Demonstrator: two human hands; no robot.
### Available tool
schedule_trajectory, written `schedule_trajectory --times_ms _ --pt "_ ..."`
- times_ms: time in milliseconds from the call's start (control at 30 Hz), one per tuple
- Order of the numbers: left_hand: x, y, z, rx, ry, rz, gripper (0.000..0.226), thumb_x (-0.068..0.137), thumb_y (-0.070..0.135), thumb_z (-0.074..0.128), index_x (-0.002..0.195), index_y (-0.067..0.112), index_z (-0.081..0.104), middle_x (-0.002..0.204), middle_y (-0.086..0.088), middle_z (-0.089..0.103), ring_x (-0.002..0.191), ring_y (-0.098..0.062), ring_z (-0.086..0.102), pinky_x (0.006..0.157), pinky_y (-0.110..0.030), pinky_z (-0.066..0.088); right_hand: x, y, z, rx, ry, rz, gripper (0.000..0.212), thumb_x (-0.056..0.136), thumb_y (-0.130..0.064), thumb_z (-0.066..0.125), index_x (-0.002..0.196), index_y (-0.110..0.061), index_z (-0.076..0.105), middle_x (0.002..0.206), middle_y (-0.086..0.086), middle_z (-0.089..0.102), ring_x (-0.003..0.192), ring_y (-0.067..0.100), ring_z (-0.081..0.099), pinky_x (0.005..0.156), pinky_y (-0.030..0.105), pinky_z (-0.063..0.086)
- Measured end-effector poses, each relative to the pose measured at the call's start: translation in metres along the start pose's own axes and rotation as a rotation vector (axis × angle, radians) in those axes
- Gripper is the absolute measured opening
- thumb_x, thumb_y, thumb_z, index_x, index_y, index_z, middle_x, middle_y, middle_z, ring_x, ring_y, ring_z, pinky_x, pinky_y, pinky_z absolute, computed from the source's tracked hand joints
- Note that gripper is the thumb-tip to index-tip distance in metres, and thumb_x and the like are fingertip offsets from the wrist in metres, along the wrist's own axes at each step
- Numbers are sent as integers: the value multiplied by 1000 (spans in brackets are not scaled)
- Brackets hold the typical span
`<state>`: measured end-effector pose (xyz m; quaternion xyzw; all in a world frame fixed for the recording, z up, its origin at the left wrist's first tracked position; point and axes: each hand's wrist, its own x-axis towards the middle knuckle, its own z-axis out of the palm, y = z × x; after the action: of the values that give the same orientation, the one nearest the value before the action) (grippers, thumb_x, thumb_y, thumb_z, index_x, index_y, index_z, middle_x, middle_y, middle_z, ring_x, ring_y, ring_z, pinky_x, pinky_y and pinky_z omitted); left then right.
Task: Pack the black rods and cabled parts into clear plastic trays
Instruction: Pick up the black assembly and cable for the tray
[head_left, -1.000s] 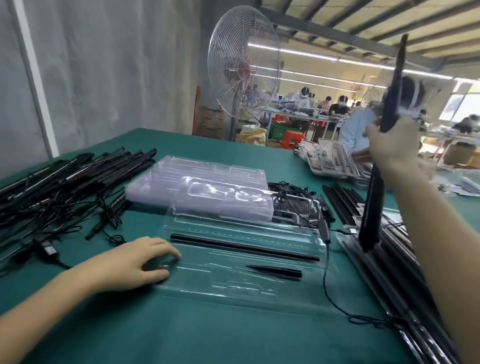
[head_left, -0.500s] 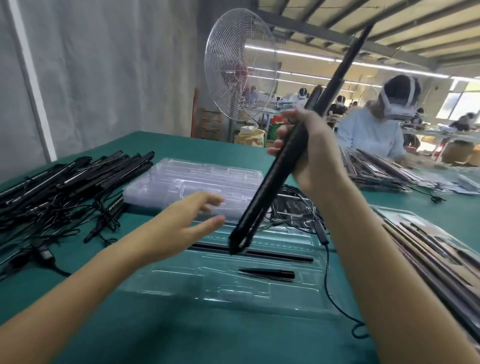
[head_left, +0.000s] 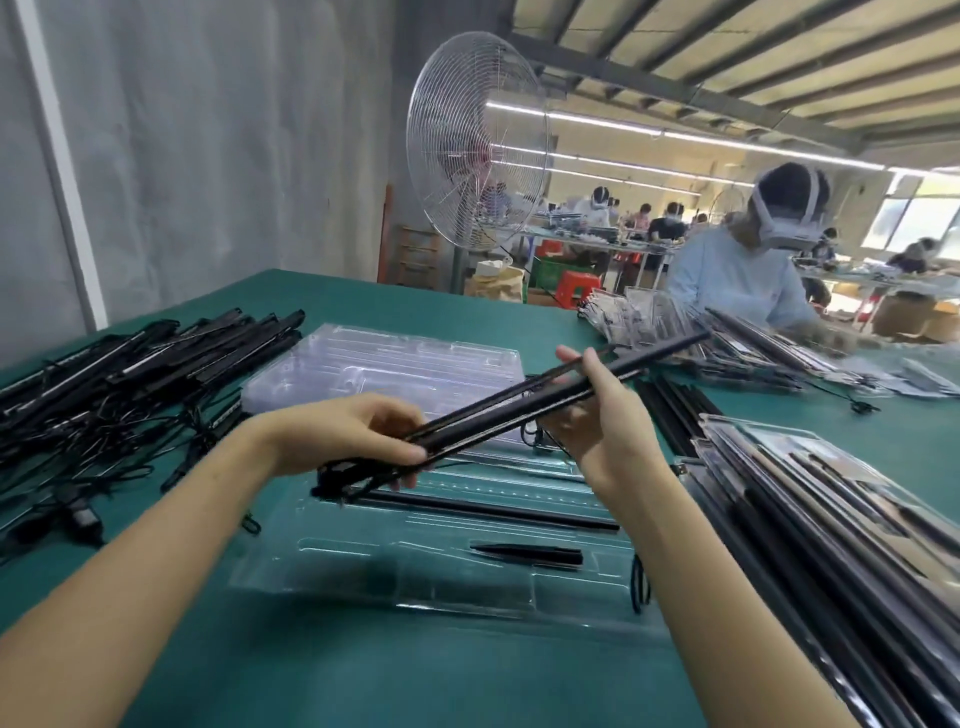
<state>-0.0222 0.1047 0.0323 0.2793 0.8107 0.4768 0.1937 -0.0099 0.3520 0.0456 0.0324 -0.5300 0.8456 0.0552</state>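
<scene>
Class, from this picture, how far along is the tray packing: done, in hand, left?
Done: the front tray holds a long rod and a short black piece. In hand: left hand and right hand grip a second rod above it. Left: the pile of cabled rods, plus empty trays.

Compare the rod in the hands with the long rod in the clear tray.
The held rod is gripped by the left hand and right hand; the tray rod lies in the clear tray. The held rod slants up to the right; the tray rod lies flat. The held rod looks thicker than the tray rod. Both are long and black.
</scene>
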Motion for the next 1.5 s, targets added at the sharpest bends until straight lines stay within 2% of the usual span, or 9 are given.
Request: schedule_trajectory --times_ms 133,300,600,800,933,1067,1200,1367,1500 --pt "-10 -22 -17 189 15 -94 3 89 29 65 89 28 68 87 7 70 80 -8 62 72 -18 45 -5 9 -33 -72 52 97 29 96 -31 48 99 -6 62 65 4 69 61 17 68 55 28 54" --pt "-9 -36 -18 306 133 -59 8 86 27 69 93 30 68 80 15 69 70 2 60 67 -10 42 -16 21 -55 -86 46 155 30 89 -29 58 105 -3 63 86 12 64 75 27 71 56 30 56" --pt "-23 -43 -25 91 173 -216 34 87 53 42 96 38 71 106 16 69 96 -2 65 72 -21 47 -30 18 -67 17 0 115 28 76 -21 62 91 2 64 83 17 70 76 27 71 60 31 58" --pt "-34 -69 -33 -135 241 -426 61 81 64 40 97 13 71 99 -13 72 76 -25 69 57 -32 55 -36 15 -71 68 -39 108 17 77 -18 61 81 -5 71 88 15 70 80 25 71 62 32 58" --pt "-39 -66 -33 -268 236 -345 54 82 52 53 96 1 66 82 -22 67 50 -20 56 39 -29 46 -40 12 -65 82 -75 98 20 78 -19 58 92 -5 65 91 16 67 81 26 70 65 37 58" --pt "-43 -57 -40 -475 408 -244 31 78 37 58 87 7 65 68 -13 63 44 -11 52 32 -21 41 -49 7 -66 49 -328 159 30 77 -4 65 106 -11 69 100 16 64 102 33 62 75 49 55" --pt "-47 -53 -49 -529 542 -153 26 75 29 59 90 10 68 66 -2 64 44 -5 51 32 -14 38 -61 20 -58 -151 -808 332 63 84 7 56 137 -24 45 132 15 55 121 44 50 94 50 48" --pt "-46 -53 -48 -545 567 -119 21 72 26 58 84 15 71 57 2 59 39 -4 48 31 -10 37 -70 57 -36 -481 -627 436 49 88 2 59 131 -19 49 124 12 60 90 29 69 81 32 55" --pt "-43 -53 -46 -568 488 -77 19 74 26 59 79 23 77 59 1 61 43 -4 51 36 -11 43 -68 54 -29 -610 -456 419 38 91 -3 54 127 -10 45 90 8 73 69 16 70 87 29 53"
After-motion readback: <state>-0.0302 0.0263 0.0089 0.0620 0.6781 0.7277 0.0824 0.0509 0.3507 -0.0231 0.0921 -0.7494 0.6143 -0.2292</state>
